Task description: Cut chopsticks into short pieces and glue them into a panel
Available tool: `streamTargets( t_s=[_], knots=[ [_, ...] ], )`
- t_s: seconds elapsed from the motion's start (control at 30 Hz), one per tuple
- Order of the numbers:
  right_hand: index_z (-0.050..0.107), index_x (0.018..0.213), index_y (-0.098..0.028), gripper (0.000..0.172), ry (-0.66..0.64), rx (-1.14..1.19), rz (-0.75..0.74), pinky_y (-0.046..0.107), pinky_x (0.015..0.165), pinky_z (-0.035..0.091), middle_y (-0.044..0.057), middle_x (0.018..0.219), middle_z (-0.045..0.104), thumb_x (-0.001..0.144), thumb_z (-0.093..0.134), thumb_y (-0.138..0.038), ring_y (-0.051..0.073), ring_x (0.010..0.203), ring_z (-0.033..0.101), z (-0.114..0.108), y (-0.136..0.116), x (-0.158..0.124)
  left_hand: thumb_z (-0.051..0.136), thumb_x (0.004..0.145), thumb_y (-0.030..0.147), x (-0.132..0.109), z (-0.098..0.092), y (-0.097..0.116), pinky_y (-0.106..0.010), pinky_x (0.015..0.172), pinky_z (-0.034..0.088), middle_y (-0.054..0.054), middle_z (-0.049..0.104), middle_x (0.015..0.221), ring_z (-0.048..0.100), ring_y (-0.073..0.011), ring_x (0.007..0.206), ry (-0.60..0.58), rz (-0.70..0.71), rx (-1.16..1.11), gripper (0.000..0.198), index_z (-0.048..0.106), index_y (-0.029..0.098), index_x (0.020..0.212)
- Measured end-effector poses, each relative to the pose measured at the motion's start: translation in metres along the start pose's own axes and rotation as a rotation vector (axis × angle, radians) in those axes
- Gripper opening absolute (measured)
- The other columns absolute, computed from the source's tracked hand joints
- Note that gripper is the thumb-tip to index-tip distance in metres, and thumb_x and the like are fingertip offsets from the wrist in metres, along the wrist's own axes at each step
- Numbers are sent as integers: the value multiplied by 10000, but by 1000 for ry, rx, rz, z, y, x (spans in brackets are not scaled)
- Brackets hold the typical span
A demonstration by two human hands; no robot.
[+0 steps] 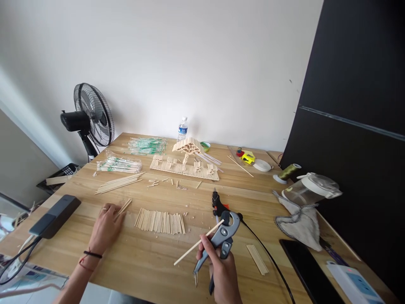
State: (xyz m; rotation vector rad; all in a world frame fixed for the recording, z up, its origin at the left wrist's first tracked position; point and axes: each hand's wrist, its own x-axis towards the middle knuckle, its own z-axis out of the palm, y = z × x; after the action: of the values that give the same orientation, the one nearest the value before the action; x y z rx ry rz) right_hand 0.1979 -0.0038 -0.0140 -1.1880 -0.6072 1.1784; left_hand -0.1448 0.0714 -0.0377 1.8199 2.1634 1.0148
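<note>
My right hand (220, 264) is closed on a grey cutter (221, 238) held over the wooden table (152, 261). A long thin wooden stick (198, 244) lies across the cutter's jaw and slants down to the left. My left hand (106, 226) rests on the table with its fingers on a few short sticks (124, 207). Between the hands lies a row of cut sticks (160, 221). A black glue gun (218, 203) lies just beyond the cutter.
A stick model on a stick base (186, 162) stands mid-table, with wrapped chopstick packs (118, 165), loose long sticks (118, 183), a water bottle (182, 128), a thread spool (287, 172), a jar with cloth (308, 194), a phone (308, 272). A fan (91, 116) stands left.
</note>
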Motion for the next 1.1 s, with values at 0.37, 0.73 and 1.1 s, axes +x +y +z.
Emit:
streamTargets(
  t_s=[0.37,0.73,1.1],
  knots=[
    [673,841,-183,467,-178,68,90,263,491,442,-28,609,627,719,958,-532,136,483,573,-20,-7,7,701,886,699,-102,-7,84,-235,491,417,13,674,660,592,-149,503,-495,-227,-638,496,677,220,1009],
    [670,847,-194,418,-223,145,126,230,511,430,-59,597,610,755,952,-488,101,469,577,-21,-19,16,632,963,704,-136,15,143,-223,557,307,-38,673,734,549,-117,611,-1009,-247,-983,581,739,153,1113],
    [685,840,-188,445,-146,98,101,243,517,473,-55,611,618,716,968,-508,106,478,583,-25,-12,14,695,929,662,-140,14,164,-235,585,346,-5,614,684,533,-120,595,-974,-340,-1033,535,741,137,1025]
  ],
)
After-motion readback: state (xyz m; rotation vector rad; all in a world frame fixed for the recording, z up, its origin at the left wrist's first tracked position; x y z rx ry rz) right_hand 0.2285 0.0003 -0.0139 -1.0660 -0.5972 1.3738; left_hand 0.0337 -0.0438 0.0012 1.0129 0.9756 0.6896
